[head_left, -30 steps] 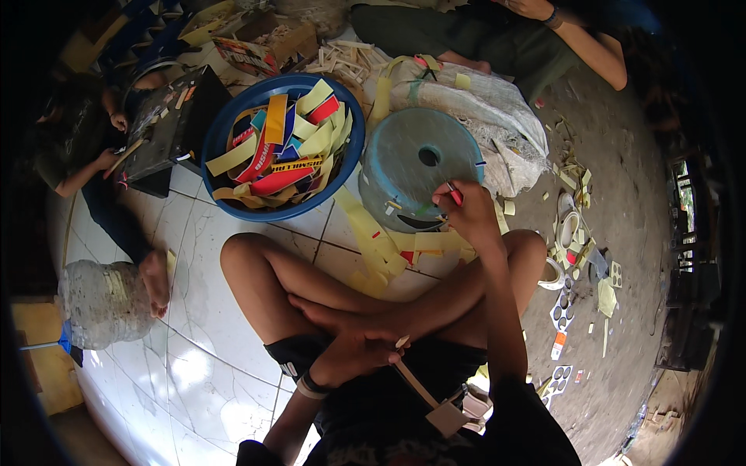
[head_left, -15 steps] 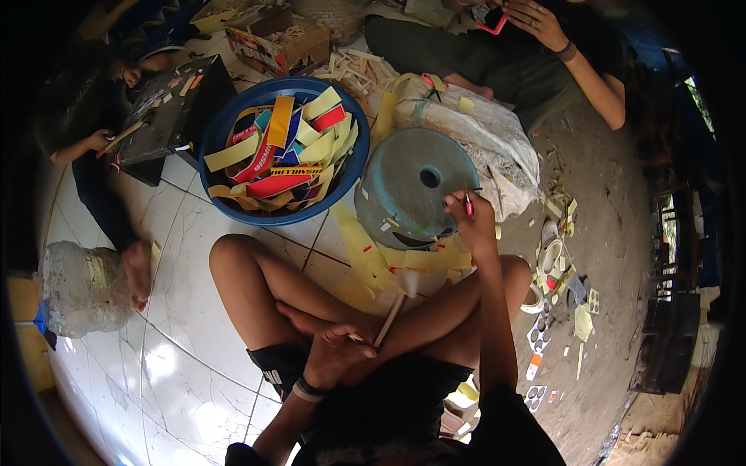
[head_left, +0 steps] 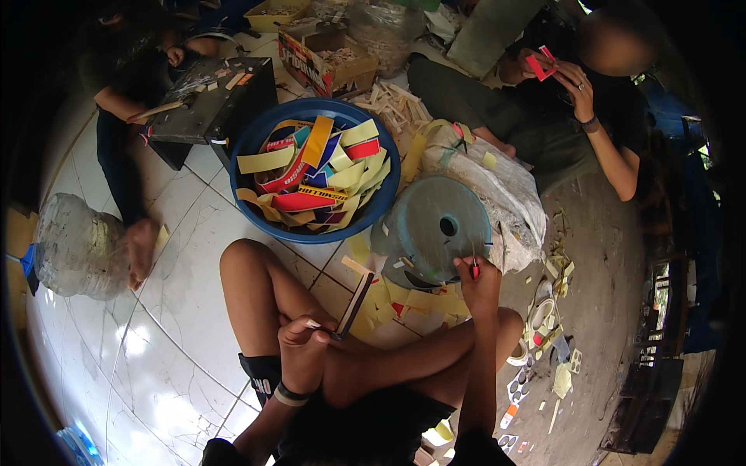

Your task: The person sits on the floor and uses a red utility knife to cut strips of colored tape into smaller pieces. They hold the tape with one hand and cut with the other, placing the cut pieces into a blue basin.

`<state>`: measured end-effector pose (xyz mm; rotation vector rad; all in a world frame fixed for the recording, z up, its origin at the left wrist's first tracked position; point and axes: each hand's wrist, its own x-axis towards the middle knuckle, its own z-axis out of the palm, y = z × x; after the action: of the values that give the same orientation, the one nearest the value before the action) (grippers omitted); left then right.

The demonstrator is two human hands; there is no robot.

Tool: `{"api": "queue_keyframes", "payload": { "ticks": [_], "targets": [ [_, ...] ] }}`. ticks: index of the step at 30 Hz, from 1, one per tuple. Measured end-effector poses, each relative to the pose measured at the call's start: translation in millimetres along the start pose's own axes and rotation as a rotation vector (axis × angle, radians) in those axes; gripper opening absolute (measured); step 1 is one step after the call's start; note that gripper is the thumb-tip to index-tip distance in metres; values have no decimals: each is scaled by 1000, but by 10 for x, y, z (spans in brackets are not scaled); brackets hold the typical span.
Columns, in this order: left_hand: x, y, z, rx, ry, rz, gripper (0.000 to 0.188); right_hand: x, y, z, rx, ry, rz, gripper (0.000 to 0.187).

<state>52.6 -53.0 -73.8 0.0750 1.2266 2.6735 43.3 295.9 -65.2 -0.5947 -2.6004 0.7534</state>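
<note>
My left hand (head_left: 301, 353) is closed around the lower end of a thin, flat stick (head_left: 356, 304), pale on one side and dark on the other, which slants up and away. A small pale bit (head_left: 313, 323) shows at its fingers. My right hand (head_left: 479, 286) is closed on a small red-and-dark tool (head_left: 475, 269), whose exact kind is hidden by the fingers. That hand is by the near right edge of an upturned grey-blue tub (head_left: 423, 203) with a round hole in its top. A small paper piece (head_left: 357, 266) appears at the stick's far end.
A blue basin (head_left: 247, 132) full of coloured paper strips stands beyond my knees. Right of it lies a white sack (head_left: 509, 200). Paper scraps (head_left: 423, 301) litter the floor. One person at right handles a red piece (head_left: 539, 67); another sits by a black box table (head_left: 203, 105) at left.
The view has shifted, so the basin and tub appear lower and further right. My left hand has lifted the stick more upright. At right, the other person's red piece is more fully in view.
</note>
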Motion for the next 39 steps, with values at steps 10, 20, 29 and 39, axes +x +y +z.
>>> {"api": "queue_keyframes", "payload": {
  "ticks": [10,20,29,39],
  "targets": [
    [140,277,196,-808,94,-284,25,-467,-677,-28,661,-250,352,12],
    [66,-64,474,-679,71,-442,36,-942,-2037,51,1171,-186,549,19],
    [9,122,554,-418,41,-533,48,-929,-1953,-125,1265,-157,590,17],
    [-15,448,768,894,-54,305,36,-1032,-2040,-19,1141,19,497,19]
  ]
}}
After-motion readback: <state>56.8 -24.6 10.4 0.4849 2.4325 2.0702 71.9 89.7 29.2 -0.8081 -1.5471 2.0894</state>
